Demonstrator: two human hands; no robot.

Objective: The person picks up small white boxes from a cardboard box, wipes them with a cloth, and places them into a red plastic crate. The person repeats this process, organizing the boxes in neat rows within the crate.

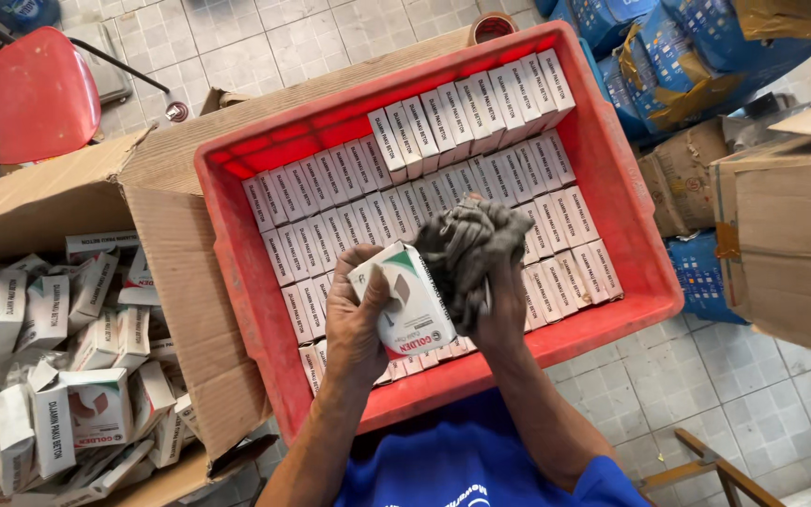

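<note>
Seen from above, a person in a blue shirt is holding two things over a red plastic crate (pixel 237 235). The left hand (pixel 354 314) is gripping a small white carton (pixel 407 299), fingers curled around its near edge and thumb lying over its face, so part of the carton is covered. Just to the right of it, the right hand (pixel 499 314) is closed tight around a crumpled grey rag (pixel 466 249), which is bunching up above the fist and touching the carton's right edge. The rag is hiding most of that hand's fingers.

Beneath both hands, rows of small white boxes (pixel 424 178) are standing on edge in the crate, packed closely; the hands and forearms are blocking the nearest rows. Well to the left of the left hand, an open cardboard box (pixel 171 282) is holding a loose heap of flat white cartons (pixel 58 376), cut off by the picture's edge. Far beyond the left hand, a red chair seat (pixel 30 94) is showing in part. To the right of the right hand, a brown cardboard box (pixel 790 235) and blue sacks (pixel 687 56) are partly out of view.
</note>
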